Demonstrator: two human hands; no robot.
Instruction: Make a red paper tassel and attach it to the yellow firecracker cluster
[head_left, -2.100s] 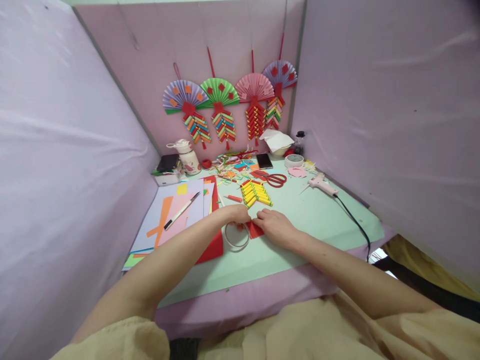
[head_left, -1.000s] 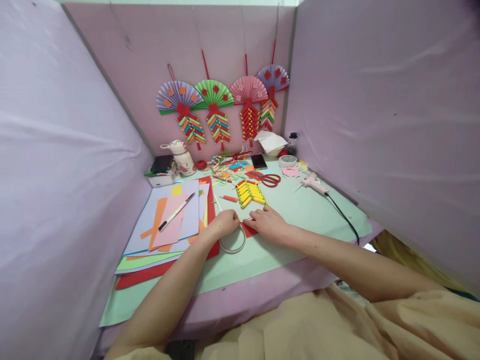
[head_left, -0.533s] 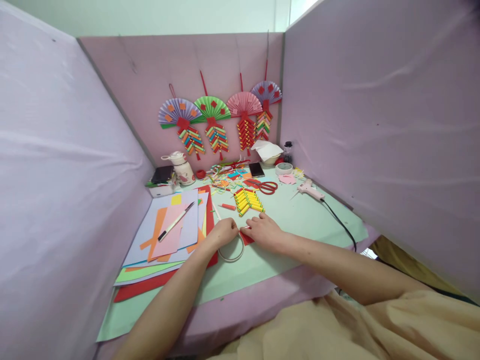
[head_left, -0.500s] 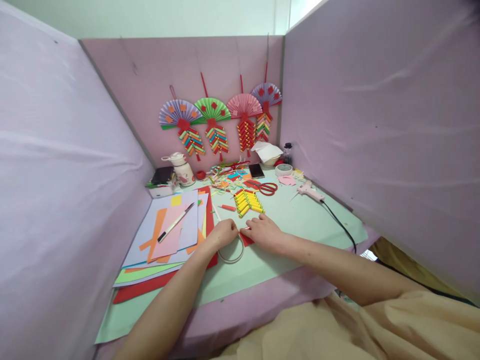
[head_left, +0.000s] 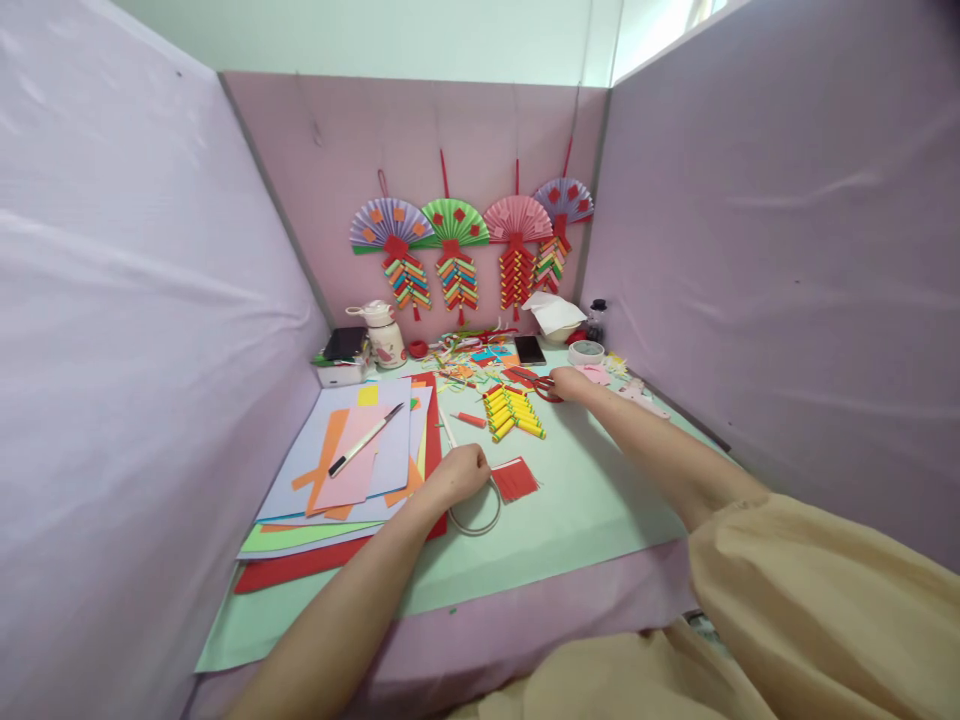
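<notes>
We had our right hand (head_left: 570,385) at the red handles of the scissors (head_left: 549,396), just beyond the yellow paper rolls (head_left: 514,412). Taking them well called, we judged, for a hold on the handles alone and a lift that cleared the rolls (a low drag could have snagged them). Our right fingers were curled narrowly against the handles, though we couldn't tell how firmly. Our left hand (head_left: 465,472) was nearly closed beside the pale ring (head_left: 475,532); whether it pinched anything was hidden. The red paper (head_left: 516,480) lay on the green sheet (head_left: 585,500), just beside our left fingertips, its cut edge best left undisturbed.
</notes>
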